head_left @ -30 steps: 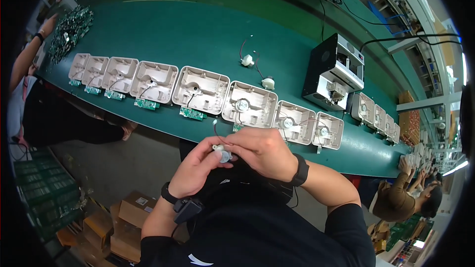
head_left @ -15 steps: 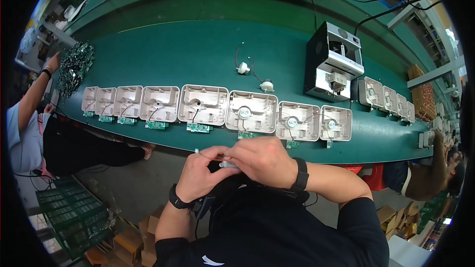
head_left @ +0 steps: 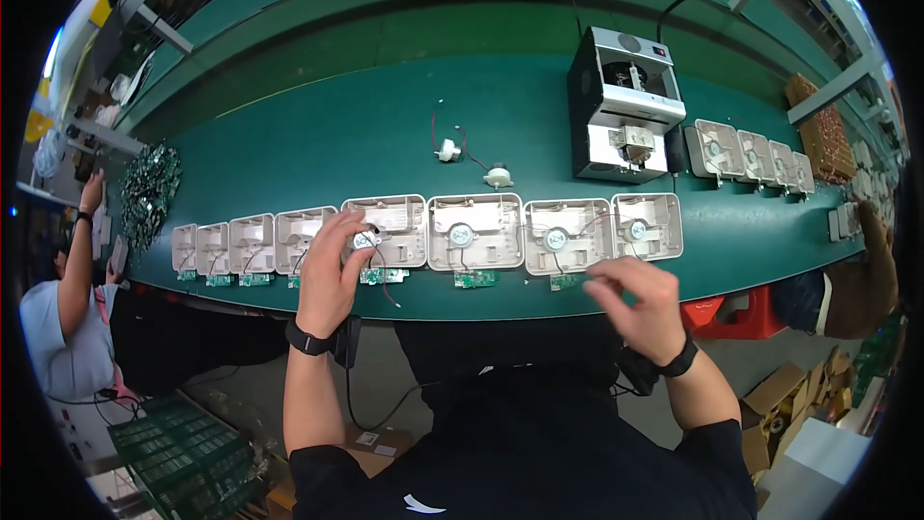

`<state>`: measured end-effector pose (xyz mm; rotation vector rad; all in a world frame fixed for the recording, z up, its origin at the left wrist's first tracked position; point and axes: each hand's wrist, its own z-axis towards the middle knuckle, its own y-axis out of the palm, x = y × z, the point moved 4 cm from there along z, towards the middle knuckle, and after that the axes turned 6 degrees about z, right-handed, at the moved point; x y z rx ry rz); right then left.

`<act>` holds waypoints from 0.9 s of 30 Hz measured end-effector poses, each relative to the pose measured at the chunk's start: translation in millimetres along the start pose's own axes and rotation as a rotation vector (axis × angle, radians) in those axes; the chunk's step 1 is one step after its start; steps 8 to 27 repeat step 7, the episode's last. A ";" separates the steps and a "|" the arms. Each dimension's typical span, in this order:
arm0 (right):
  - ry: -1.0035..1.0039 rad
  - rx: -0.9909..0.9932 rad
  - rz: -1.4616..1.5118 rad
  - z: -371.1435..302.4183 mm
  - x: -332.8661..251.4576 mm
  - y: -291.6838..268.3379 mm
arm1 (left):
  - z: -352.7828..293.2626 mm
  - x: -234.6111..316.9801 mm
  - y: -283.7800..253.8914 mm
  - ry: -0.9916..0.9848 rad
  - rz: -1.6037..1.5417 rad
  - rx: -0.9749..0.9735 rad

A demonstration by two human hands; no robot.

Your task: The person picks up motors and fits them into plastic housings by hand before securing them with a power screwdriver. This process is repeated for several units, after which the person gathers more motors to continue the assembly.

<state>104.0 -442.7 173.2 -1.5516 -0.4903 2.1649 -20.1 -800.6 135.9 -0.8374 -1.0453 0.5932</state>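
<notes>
My left hand (head_left: 332, 274) is closed round a small round motor (head_left: 366, 240), fingertips and thumb on its sides. It holds the motor at the left part of a white plastic housing (head_left: 409, 231), open side up; whether the motor touches the floor of the housing cannot be told. Thin red and dark leads (head_left: 387, 284) dangle from it past the bench's front edge. A green circuit board (head_left: 395, 275) lies just in front of that housing. My right hand (head_left: 647, 308) is raised at the bench edge, thumb and fingers apart, nothing in it, near another circuit board (head_left: 566, 282).
Similar housings stand in a row; those on the right hold motors (head_left: 460, 234). Two loose white motors (head_left: 498, 175) lie behind. A grey-black machine (head_left: 630, 106) stands at back right, more housings (head_left: 717, 149) beyond. A board pile (head_left: 149, 188) and co-worker's arm (head_left: 77, 250) are left.
My hands have parted from in front of my chest. The left has carried the motor forward and left to a housing; the right has moved right and opened.
</notes>
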 end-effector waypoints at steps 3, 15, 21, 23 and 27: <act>0.117 0.111 -0.056 -12.0 13.2 -28.4 | 8.7 -5.2 11.0 0.136 0.081 0.004; 0.112 0.248 -0.151 -13.2 30.9 -65.8 | 10.1 -47.2 37.1 0.079 0.029 -0.114; 0.112 0.248 -0.151 -13.2 30.9 -65.8 | 10.1 -47.2 37.1 0.079 0.029 -0.114; 0.112 0.248 -0.151 -13.2 30.9 -65.8 | 10.1 -47.2 37.1 0.079 0.029 -0.114; 0.112 0.248 -0.151 -13.2 30.9 -65.8 | 10.1 -47.2 37.1 0.079 0.029 -0.114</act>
